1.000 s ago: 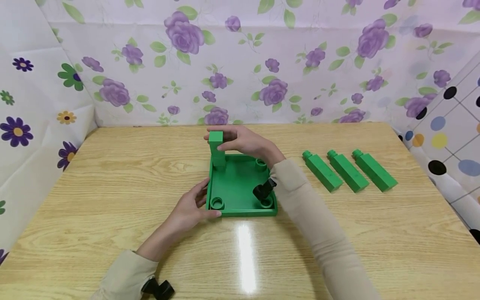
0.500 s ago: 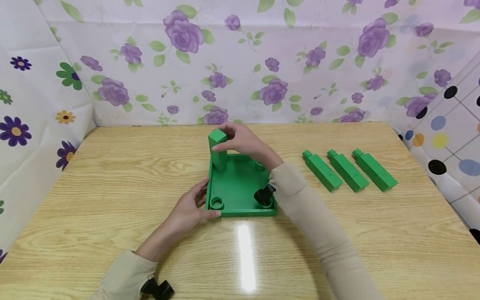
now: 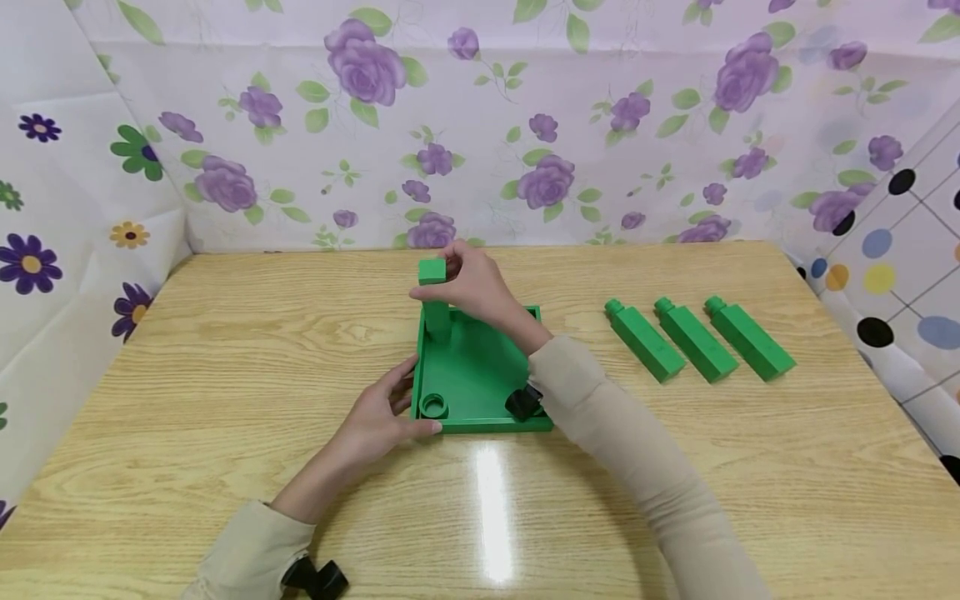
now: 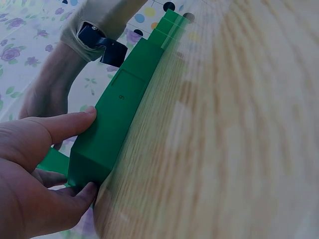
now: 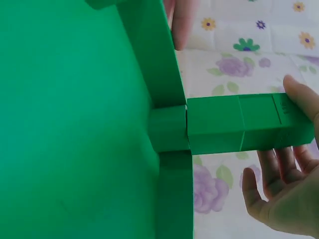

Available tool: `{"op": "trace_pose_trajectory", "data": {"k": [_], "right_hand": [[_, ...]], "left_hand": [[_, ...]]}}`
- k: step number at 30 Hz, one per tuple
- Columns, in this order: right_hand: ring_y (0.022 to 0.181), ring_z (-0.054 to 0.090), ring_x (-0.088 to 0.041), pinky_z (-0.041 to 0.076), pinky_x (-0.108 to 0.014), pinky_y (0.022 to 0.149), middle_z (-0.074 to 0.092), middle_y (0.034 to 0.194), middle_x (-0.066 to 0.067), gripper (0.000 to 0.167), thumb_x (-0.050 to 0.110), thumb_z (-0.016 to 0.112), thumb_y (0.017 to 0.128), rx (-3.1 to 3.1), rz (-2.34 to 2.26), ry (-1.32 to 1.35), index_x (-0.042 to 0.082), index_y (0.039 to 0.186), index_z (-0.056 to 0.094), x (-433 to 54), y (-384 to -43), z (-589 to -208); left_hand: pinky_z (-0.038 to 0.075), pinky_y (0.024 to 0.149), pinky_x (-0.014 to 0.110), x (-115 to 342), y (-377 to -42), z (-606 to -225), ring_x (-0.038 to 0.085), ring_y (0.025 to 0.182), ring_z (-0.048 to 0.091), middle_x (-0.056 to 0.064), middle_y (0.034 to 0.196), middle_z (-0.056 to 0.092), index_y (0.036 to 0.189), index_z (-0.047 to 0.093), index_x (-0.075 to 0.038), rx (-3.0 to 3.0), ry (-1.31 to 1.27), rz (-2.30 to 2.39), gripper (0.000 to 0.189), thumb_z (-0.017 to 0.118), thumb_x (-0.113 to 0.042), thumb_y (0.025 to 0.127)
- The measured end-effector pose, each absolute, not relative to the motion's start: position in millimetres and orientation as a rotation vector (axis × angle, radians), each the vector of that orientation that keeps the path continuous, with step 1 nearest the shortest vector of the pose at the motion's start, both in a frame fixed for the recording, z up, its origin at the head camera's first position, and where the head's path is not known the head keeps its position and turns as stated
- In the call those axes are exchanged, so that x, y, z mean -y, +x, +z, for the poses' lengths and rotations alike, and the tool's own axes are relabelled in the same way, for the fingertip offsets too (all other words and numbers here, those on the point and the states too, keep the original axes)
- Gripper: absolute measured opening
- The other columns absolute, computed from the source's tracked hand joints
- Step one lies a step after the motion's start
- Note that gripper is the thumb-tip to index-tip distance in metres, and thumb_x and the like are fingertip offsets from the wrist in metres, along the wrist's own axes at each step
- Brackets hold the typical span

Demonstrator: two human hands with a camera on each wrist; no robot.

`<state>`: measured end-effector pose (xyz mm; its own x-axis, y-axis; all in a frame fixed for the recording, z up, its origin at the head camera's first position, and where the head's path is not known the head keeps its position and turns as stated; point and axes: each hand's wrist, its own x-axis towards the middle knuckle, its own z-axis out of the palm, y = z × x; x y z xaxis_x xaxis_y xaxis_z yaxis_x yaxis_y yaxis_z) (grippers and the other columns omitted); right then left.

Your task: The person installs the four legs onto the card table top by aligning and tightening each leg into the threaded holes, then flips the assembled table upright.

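- Green post [image 3: 437, 319], one; standing upright at the far left corner of the tray; its lower end meeting a short rounded green part there; whether it is sitting fully home, cannot tell.
- Right hand [image 3: 480, 287]; clamping the post near its top, the thumb pressing the near side, the fingers reaching round behind.
- Green tray [image 3: 480, 375], square, low-walled; lying flat on the wooden table [image 3: 225, 358].
- Left hand [image 3: 378, 421]; gripping the tray by its near left corner, the thumb resting on the near wall, the fingers lying along the left side; the two hands keeping well apart.
- Round socket [image 3: 433, 406]; occupying the near left corner of the tray, beside the left thumb.
- Loose green posts [image 3: 696, 342], three; lying side by side to the right of the tray, slanting, their knobbed ends pointing away.
- Floral sheet [image 3: 450, 125]; hanging behind the table.
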<state>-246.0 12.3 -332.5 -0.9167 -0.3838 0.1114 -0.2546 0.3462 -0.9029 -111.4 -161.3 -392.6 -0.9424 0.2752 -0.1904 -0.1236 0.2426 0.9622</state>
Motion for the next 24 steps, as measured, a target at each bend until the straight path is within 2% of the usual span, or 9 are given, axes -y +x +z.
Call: {"op": "trace_pose_trajectory", "data": {"k": [8, 12, 19, 24], "right_hand": [[0.089, 0.057, -0.018, 0.049, -0.031, 0.078, 0.058, 0.097, -0.007, 0.044, 0.027, 0.081, 0.08, -2.546, -1.576, -0.59, 0.007, 0.107, 0.053, -10.1, -242.6, -331.4], [0.092, 0.058, -0.02, 0.05, -0.033, 0.078, 0.059, 0.1, -0.008, 0.048, 0.028, 0.081, 0.08, -2.541, -1.541, -0.588, 0.006, 0.112, 0.052, -9.9, -240.3, -328.0], [0.109, 0.055, -0.017, 0.048, -0.033, 0.09, 0.057, 0.122, -0.004, 0.058, 0.026, 0.078, 0.083, -2.307, -1.575, -0.665, 0.012, 0.134, 0.053, -21.9, -244.7, -322.2], [0.117, 0.052, -0.014, 0.045, -0.031, 0.097, 0.052, 0.136, 0.0, 0.056, 0.017, 0.073, 0.088, -2.09, -1.627, -0.794, 0.013, 0.14, 0.051, -33.9, -253.7, -321.3]], "left_hand": [[0.04, 0.104, 0.044, 161.0, -111.5, -391.9, 0.037, 0.134, 0.037, 0.02, 0.149, 0.034, 0.155, 0.017, -0.006, -2.205, 0.138, 1.744, 0.098, 0.08, -0.004, 0.079], [0.042, 0.103, 0.043, 160.8, -111.2, -392.5, 0.037, 0.134, 0.038, 0.02, 0.148, 0.035, 0.155, 0.018, -0.006, -2.202, 0.134, 1.748, 0.098, 0.08, -0.004, 0.079], [0.043, 0.102, 0.043, 160.4, -111.3, -393.9, 0.036, 0.134, 0.038, 0.02, 0.148, 0.035, 0.155, 0.018, -0.006, -2.204, 0.126, 1.745, 0.098, 0.08, -0.004, 0.079], [0.041, 0.103, 0.043, 160.2, -111.6, -393.9, 0.036, 0.134, 0.038, 0.02, 0.148, 0.035, 0.154, 0.018, -0.005, -2.205, 0.139, 1.752, 0.098, 0.08, -0.003, 0.078]]}}
